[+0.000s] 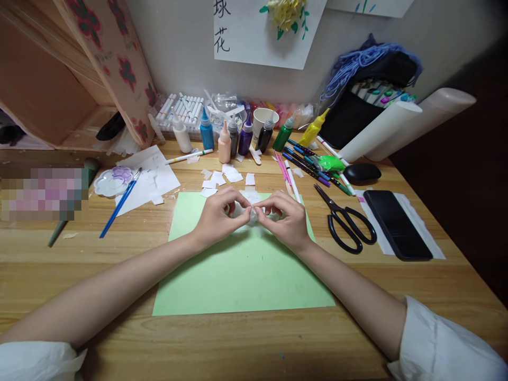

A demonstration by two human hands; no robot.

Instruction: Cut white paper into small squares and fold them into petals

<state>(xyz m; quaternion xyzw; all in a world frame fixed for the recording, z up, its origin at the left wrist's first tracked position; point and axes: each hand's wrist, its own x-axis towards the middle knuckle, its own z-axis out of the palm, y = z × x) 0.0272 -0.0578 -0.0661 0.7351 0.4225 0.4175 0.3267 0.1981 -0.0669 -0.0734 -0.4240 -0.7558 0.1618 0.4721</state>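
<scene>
My left hand (225, 210) and my right hand (284, 216) meet over the upper part of a green sheet of paper (242, 280). Thumb and forefinger of each hand are pinched together, tip to tip, on a small white piece (252, 207). Its material is too small to make out, and the fingers cover most of it. Just behind and below the fingertips, something whitish and thin (251, 197) lies on the sheet's top edge, partly hidden. Several torn bits of white paper (232, 173) are scattered beyond the hands.
Black-handled scissors (344, 219) and a dark phone (397, 225) lie to the right. Several paint bottles (224, 143) stand at the back beside a paper cup (265, 119). Markers (305, 164) crowd the right rear. A paint palette (113, 181) and blue brushes (120, 203) sit left.
</scene>
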